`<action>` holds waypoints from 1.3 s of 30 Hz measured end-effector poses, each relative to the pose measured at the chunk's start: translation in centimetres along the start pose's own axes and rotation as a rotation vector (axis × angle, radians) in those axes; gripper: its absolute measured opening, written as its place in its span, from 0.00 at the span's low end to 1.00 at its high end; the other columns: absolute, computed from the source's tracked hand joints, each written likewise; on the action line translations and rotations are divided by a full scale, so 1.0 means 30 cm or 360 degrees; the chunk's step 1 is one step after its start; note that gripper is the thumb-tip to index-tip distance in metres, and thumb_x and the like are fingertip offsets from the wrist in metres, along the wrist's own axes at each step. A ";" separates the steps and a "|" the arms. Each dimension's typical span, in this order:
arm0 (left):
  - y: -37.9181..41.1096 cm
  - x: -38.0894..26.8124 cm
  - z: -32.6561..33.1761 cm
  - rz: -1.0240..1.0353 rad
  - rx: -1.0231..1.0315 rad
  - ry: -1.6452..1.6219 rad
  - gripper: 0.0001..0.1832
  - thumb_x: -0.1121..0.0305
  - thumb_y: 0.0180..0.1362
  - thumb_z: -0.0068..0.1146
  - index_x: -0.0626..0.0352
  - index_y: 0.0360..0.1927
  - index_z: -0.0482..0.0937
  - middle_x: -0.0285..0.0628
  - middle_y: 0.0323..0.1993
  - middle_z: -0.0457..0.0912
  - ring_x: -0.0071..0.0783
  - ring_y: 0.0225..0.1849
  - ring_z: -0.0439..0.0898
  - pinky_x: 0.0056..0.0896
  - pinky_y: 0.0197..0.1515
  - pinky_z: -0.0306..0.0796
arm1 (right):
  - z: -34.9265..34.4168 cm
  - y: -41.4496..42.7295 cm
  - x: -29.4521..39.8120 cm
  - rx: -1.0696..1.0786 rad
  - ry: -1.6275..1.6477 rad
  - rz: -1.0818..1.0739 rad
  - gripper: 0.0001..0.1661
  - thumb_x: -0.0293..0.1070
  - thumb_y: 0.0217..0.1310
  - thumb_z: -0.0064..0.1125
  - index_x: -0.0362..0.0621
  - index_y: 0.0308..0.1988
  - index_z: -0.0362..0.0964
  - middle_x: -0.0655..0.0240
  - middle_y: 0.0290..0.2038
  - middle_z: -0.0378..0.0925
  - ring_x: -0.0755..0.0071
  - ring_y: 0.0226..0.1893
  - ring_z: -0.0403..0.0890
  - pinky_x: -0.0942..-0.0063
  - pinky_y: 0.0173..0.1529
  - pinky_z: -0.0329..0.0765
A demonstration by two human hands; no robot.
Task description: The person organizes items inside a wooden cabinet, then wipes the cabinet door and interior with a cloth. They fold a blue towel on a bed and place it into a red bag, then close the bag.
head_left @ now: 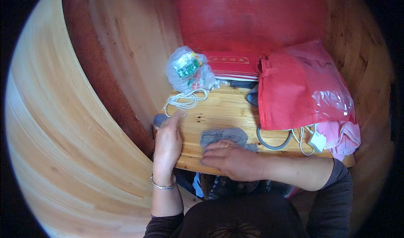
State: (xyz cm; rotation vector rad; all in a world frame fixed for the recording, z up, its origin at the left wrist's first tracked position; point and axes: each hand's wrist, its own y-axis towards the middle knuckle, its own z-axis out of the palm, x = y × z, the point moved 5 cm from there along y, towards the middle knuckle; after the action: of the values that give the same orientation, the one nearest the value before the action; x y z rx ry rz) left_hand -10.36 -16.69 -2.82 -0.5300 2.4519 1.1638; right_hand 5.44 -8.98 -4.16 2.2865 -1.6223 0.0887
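Note:
My right hand (228, 159), with a ring on one finger, lies on a crumpled grey cloth (225, 135) on the wooden shelf (221, 112); the fingers are blurred and I cannot tell if they grip it. At the shelf's left edge is my left hand (169, 137), its fingertips blurred beside a coiled white cable (186, 100). What its fingers do is unclear. A blue-grey object (160, 119) shows partly behind that hand. To the right of the cloth, a grey ring-shaped item (274, 147) lies partly beneath a red bag (284, 102).
A knotted clear plastic bag (186, 69) stands at the back left, near red folders or books (233, 64). A white charger (316, 141) and pink fabric (345, 138) sit at the right. Wooden panels flank the shelf; clothes hang or lie below it.

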 end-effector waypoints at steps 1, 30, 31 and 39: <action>-0.008 0.013 -0.003 -0.0025 -0.0115 -0.0010 0.22 0.84 0.56 0.41 0.63 0.55 0.71 0.61 0.42 0.78 0.57 0.48 0.76 0.46 0.49 0.70 | 0.012 0.025 -0.004 0.0022 0.0044 -0.0122 0.25 0.27 0.57 0.53 0.43 0.56 0.68 0.56 0.56 0.70 0.54 0.64 0.63 0.54 0.66 0.58; -0.073 -0.094 0.016 0.0226 -0.0014 -0.0053 0.18 0.78 0.62 0.44 0.65 0.56 0.72 0.60 0.52 0.75 0.52 0.58 0.73 0.52 0.65 0.59 | -0.139 -0.433 0.058 -0.0609 -0.0302 0.0699 0.22 0.23 0.48 0.61 0.37 0.47 0.75 0.52 0.47 0.71 0.48 0.46 0.74 0.57 0.51 0.73; -0.078 -0.094 0.019 0.0220 0.0031 -0.0086 0.18 0.78 0.62 0.44 0.65 0.56 0.72 0.59 0.52 0.75 0.52 0.58 0.73 0.52 0.65 0.59 | -0.145 -0.480 0.064 -0.0596 -0.0317 0.0868 0.22 0.22 0.48 0.61 0.37 0.47 0.75 0.51 0.48 0.71 0.48 0.46 0.74 0.57 0.52 0.72; -0.085 -0.221 0.111 0.0292 0.0204 -0.0600 0.18 0.77 0.63 0.43 0.66 0.56 0.71 0.59 0.51 0.75 0.54 0.57 0.73 0.50 0.64 0.60 | -0.018 -0.219 0.028 -0.0610 -0.0173 0.0539 0.14 0.29 0.51 0.58 0.37 0.41 0.75 0.53 0.48 0.70 0.49 0.50 0.71 0.56 0.53 0.69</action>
State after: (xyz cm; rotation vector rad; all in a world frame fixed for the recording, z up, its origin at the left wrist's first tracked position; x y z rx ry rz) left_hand -2.88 -14.41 -3.24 -0.0402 2.2572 1.0521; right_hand 11.91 -7.64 -5.00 1.7469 -1.8790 -0.2494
